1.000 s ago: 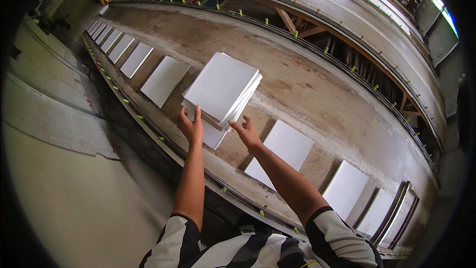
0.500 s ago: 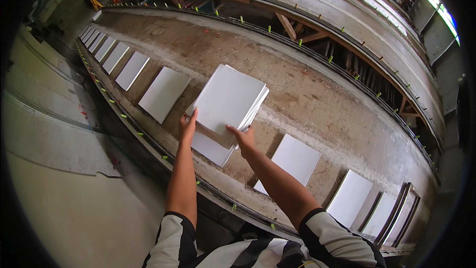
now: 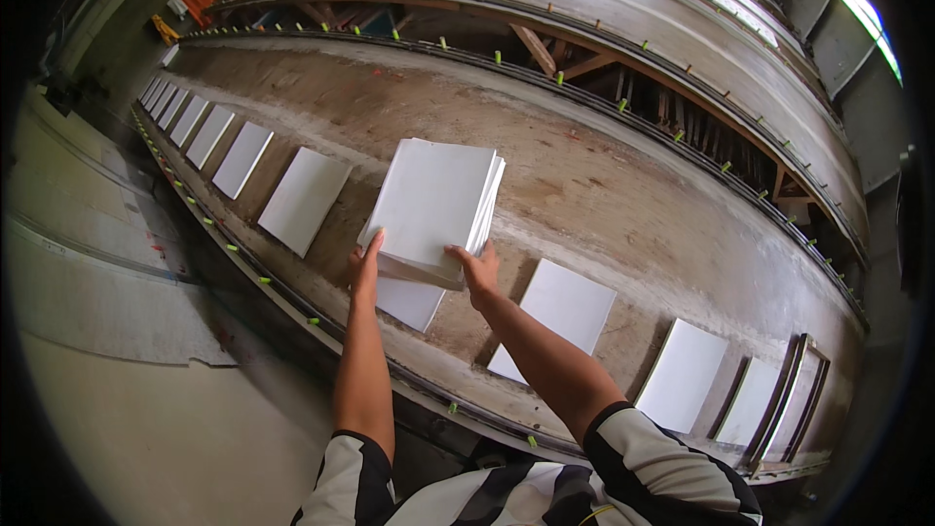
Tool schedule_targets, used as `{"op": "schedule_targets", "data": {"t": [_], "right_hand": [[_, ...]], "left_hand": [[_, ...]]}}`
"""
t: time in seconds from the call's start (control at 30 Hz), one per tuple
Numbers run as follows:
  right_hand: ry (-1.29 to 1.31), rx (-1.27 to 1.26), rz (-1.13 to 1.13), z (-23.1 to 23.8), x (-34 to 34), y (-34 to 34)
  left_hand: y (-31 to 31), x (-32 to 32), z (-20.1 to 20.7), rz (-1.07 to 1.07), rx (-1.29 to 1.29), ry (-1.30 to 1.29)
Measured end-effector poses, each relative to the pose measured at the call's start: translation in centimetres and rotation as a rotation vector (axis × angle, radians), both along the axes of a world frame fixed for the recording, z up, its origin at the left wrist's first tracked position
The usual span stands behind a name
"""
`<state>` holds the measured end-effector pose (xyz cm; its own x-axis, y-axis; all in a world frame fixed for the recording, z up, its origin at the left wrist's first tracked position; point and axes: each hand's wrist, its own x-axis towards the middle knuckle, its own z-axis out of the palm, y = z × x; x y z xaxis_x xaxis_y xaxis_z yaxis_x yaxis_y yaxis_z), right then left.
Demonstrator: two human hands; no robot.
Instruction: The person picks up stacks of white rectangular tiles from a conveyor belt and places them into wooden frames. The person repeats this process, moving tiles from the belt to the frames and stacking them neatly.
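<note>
Between my two hands is a thick stack of white sheets [image 3: 436, 193], its layers slightly fanned along the right side. My left hand [image 3: 365, 265] grips the near left corner, thumb on top. At the near right corner my right hand [image 3: 475, 268] is closed on the stack, its thumb over the upper face and its other fingers mostly hidden. Partly covered below the stack, a white stack or sheet [image 3: 411, 300] lies on the long table [image 3: 575, 214]. Whether the held stack touches it I cannot tell.
Several white stacks lie in a row along the table's near side, one [image 3: 304, 200] to the left and another [image 3: 560, 307] to the right. A dark frame [image 3: 797, 399] rests at the right end. Green clips [image 3: 313, 320] line the edge rail. Another long table [image 3: 545, 0] runs behind.
The held stack and both hands sit slightly further left in view, and the stack appears turned a little. The whole view has shifted. Both hands keep their grip.
</note>
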<state>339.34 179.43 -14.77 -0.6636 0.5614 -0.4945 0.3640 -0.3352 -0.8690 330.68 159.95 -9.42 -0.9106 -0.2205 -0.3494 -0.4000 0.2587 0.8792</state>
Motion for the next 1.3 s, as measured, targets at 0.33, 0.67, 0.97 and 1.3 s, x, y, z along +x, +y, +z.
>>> {"op": "schedule_targets", "data": {"t": [0.33, 0.67, 0.97, 1.3], "right_hand": [[0.274, -0.089, -0.064, 3.5, 9.8, 11.0], [0.166, -0.159, -0.029, 3.9, 28.7, 15.2], [0.144, -0.209, 0.089, 2.7, 31.9, 15.3], [0.158, -0.114, 0.079, 1.7, 33.8, 16.1]], "left_hand": [[9.6, 7.9, 0.3, -0.165, 0.161, 0.152], [12.0, 25.1, 1.8, -0.366, 0.19, 0.035], [11.1, 26.2, 1.5, -0.52, 0.2, -0.22], [12.9, 24.3, -1.6, -0.522, 0.468, -0.324]]}}
